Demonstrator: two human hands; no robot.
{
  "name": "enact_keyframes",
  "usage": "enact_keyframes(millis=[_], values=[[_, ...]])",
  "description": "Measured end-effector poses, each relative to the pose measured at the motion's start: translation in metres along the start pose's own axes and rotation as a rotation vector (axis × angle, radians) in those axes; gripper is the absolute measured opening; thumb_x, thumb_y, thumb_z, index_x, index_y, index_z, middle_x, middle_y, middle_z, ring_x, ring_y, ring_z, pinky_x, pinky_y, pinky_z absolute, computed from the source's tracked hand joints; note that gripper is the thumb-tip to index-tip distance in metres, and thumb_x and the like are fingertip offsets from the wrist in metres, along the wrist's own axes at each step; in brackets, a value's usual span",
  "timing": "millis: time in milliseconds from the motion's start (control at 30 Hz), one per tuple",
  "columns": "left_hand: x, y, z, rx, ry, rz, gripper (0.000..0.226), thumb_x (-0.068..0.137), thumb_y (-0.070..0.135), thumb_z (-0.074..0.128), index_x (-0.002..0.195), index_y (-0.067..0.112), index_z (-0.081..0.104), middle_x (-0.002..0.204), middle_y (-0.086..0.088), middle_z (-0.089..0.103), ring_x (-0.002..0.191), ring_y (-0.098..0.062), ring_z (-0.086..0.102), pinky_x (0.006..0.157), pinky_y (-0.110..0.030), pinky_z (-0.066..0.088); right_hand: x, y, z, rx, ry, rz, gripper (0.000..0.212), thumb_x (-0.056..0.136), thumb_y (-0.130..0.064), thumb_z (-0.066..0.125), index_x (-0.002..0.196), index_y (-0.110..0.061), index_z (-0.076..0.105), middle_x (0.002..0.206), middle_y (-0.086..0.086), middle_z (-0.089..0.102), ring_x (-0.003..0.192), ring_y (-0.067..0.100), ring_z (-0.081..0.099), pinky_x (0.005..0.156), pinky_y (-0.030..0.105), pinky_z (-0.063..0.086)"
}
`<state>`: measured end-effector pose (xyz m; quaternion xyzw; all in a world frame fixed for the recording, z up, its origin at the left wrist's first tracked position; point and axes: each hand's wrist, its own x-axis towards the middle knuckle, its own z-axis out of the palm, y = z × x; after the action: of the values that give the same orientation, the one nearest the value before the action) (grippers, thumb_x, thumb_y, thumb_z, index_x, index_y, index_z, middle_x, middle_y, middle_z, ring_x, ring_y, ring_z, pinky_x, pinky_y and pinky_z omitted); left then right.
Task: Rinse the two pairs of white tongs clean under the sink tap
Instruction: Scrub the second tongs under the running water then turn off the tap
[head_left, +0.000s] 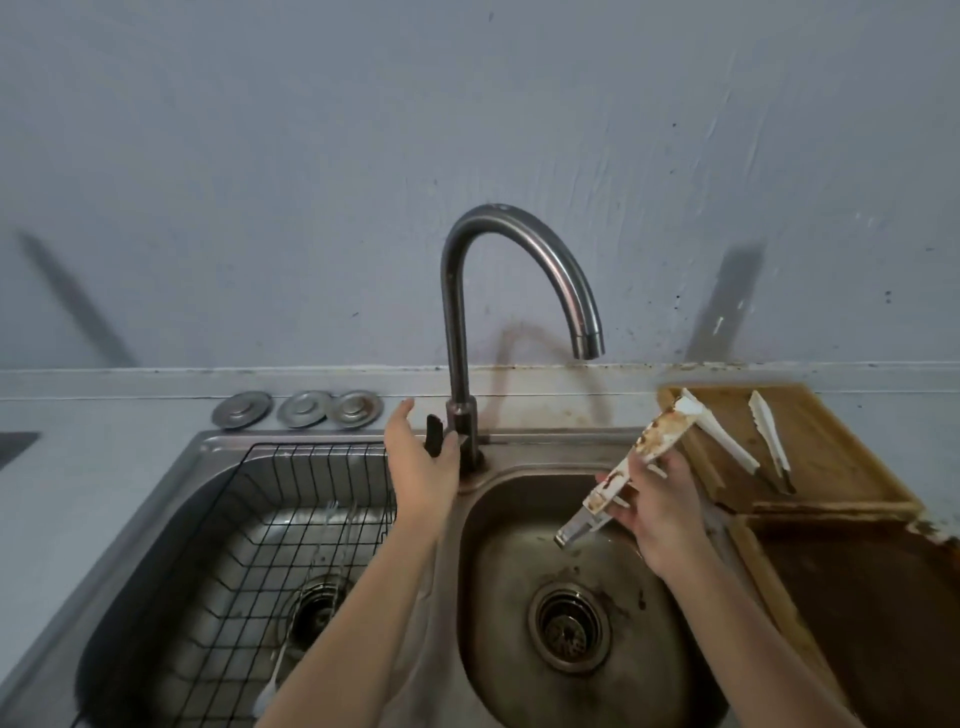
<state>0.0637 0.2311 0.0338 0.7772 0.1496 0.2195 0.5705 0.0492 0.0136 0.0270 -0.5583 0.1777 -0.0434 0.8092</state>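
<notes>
Brown-stained tongs (631, 462) pinched in right hand (660, 512), over the basin (498, 597), off to the side of the spout (587, 343). Left hand (421, 462) spread at the lever (434, 441); no water visible. Second tongs (727, 436) on the board (831, 447) beyond the right hand. Risks: sudden flow splashing grime; wet slip. Basin below is open.

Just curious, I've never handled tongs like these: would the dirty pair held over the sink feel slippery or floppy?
Probably light and fairly stiff: the right hand holds the stained tongs tilted near their middle, and they show no sag. The brown smears along them suggest a greasy, slippery grip. No water runs from the tap yet.
</notes>
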Motion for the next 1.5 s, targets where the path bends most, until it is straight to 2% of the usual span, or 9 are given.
enact_keyframes(millis=[100,200,300,467,633,933,1100,1333,1500], values=[[0.017,-0.005,0.001,-0.024,-0.123,-0.16,0.04,0.085,0.014,0.065,0.123,0.013,0.054,0.128,-0.007,0.057,0.119,-0.02,0.051,0.102,-0.031,0.041,0.002,0.001,0.01,-0.039,-0.058,-0.019,0.021,0.097,-0.014,0.047,0.115,-0.022,0.044,0.1,0.005,0.059,0.079,0.026,0.071,0.059,0.04,0.058],[0.026,-0.012,0.0,0.074,-0.151,-0.101,0.011,0.084,0.016,0.065,0.093,0.01,0.06,0.096,-0.01,0.067,0.095,-0.027,0.063,0.089,-0.041,0.051,0.006,-0.003,0.014,-0.069,-0.078,-0.042,0.018,0.096,-0.016,0.047,0.114,-0.017,0.046,0.099,0.007,0.059,0.076,0.024,0.072,0.056,0.038,0.058],[0.03,-0.02,0.002,0.137,-0.136,-0.053,0.011,0.085,0.014,0.063,0.083,0.007,0.055,0.085,-0.012,0.067,0.086,-0.03,0.063,0.08,-0.042,0.051,0.01,-0.005,0.014,-0.1,-0.088,-0.053,0.015,0.096,-0.016,0.048,0.111,-0.017,0.047,0.1,0.006,0.06,0.077,0.025,0.072,0.056,0.037,0.058],[0.031,-0.029,0.006,0.106,-0.109,-0.011,0.009,0.087,0.009,0.059,0.083,0.008,0.051,0.088,-0.011,0.069,0.086,-0.021,0.063,0.077,-0.037,0.052,0.014,-0.004,0.009,-0.103,-0.086,-0.052,0.017,0.095,-0.016,0.049,0.111,-0.018,0.048,0.104,0.004,0.06,0.079,0.024,0.072,0.062,0.041,0.058],[0.027,-0.038,0.008,0.083,-0.072,0.015,0.015,0.088,0.004,0.057,0.08,0.012,0.048,0.075,0.012,0.061,0.073,-0.002,0.057,0.063,-0.013,0.041,0.016,0.001,0.004,-0.099,-0.068,-0.041,0.019,0.095,-0.014,0.049,0.112,-0.021,0.046,0.103,0.001,0.06,0.081,0.027,0.071,0.065,0.042,0.058],[0.025,-0.048,0.009,0.106,-0.029,0.032,0.014,0.089,0.007,0.057,0.081,0.015,0.048,0.072,0.011,0.057,0.07,0.001,0.053,0.059,-0.009,0.037,0.016,-0.001,-0.003,-0.101,-0.055,-0.037,0.023,0.095,-0.014,0.048,0.117,-0.019,0.045,0.106,0.001,0.059,0.083,0.028,0.07,0.062,0.039,0.058],[0.023,-0.049,0.009,0.052,-0.011,0.06,0.031,0.088,0.004,0.057,0.071,0.027,0.044,0.072,0.007,0.058,0.071,-0.001,0.056,0.058,-0.002,0.041,0.016,-0.004,-0.006,-0.111,-0.053,-0.037,0.037,0.095,-0.013,0.048,0.131,-0.017,0.041,0.104,-0.002,0.058,0.083,0.026,0.07,0.06,0.035,0.057],[0.024,-0.052,0.009,0.044,-0.013,0.065,0.032,0.088,0.003,0.056,0.071,0.027,0.043,0.076,0.007,0.062,0.073,-0.002,0.058,0.061,-0.007,0.043,0.016,-0.004,-0.008,-0.108,-0.06,-0.024,0.04,0.095,-0.013,0.048,0.134,-0.017,0.039,0.114,0.002,0.055,0.086,0.027,0.069,0.063,0.037,0.057],[0.023,-0.055,0.008,0.045,-0.029,0.078,0.024,0.088,0.003,0.056,0.076,0.021,0.046,0.083,0.0,0.066,0.077,-0.01,0.061,0.069,-0.018,0.045,0.017,-0.004,-0.009,-0.11,-0.05,-0.026,0.039,0.095,-0.013,0.049,0.132,-0.017,0.041,0.116,0.003,0.055,0.087,0.028,0.069,0.068,0.04,0.057]])
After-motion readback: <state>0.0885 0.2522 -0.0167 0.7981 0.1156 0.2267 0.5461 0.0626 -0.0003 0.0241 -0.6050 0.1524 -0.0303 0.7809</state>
